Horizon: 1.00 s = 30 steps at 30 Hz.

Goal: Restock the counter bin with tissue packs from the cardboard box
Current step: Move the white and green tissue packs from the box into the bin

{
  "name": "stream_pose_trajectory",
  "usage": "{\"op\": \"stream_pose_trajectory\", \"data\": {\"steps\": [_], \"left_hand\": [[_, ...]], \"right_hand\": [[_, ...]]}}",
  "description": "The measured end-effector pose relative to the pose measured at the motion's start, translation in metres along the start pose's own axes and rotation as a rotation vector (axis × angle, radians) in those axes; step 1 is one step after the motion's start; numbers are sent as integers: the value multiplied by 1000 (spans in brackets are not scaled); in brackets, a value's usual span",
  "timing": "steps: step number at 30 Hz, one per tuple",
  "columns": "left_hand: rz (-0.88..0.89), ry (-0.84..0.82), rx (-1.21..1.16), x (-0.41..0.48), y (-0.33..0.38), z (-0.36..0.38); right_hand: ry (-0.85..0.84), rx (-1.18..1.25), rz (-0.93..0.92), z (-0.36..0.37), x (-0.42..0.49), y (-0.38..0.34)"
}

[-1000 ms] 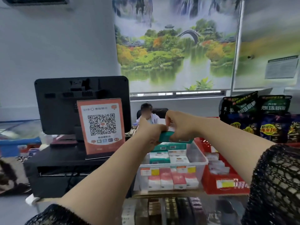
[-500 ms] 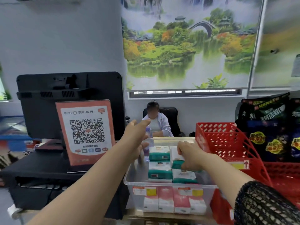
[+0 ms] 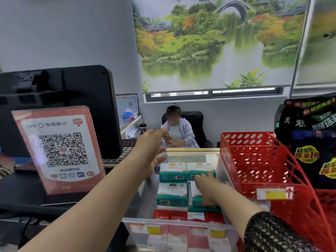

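Head view: right hand, fingers flat, presses a pack at the bin's right wall. Left hand hovers, fingers straight. Uneven pressure could tip the pack askew.

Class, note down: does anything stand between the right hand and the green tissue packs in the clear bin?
Nothing visible does. The right hand rests directly on the near-right green tissue pack inside the clear bin; the left hand hovers open at its left side.
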<state>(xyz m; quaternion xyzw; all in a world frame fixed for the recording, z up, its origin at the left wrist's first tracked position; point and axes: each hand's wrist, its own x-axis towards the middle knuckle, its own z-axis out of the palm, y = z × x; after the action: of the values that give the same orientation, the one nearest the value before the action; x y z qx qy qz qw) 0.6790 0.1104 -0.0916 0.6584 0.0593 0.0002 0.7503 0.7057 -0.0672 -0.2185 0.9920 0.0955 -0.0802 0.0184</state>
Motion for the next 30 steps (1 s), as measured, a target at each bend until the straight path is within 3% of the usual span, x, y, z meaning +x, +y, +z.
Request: {"op": "stream_pose_trajectory", "data": {"steps": [20,30], "left_hand": [[-65,-13,-3,7,-11,5],[-101,-36,9,-34,-7,-13]], "right_hand": [[21,44,0,-3,-1,-1],[223,212,125,-45,-57,-24]]}}
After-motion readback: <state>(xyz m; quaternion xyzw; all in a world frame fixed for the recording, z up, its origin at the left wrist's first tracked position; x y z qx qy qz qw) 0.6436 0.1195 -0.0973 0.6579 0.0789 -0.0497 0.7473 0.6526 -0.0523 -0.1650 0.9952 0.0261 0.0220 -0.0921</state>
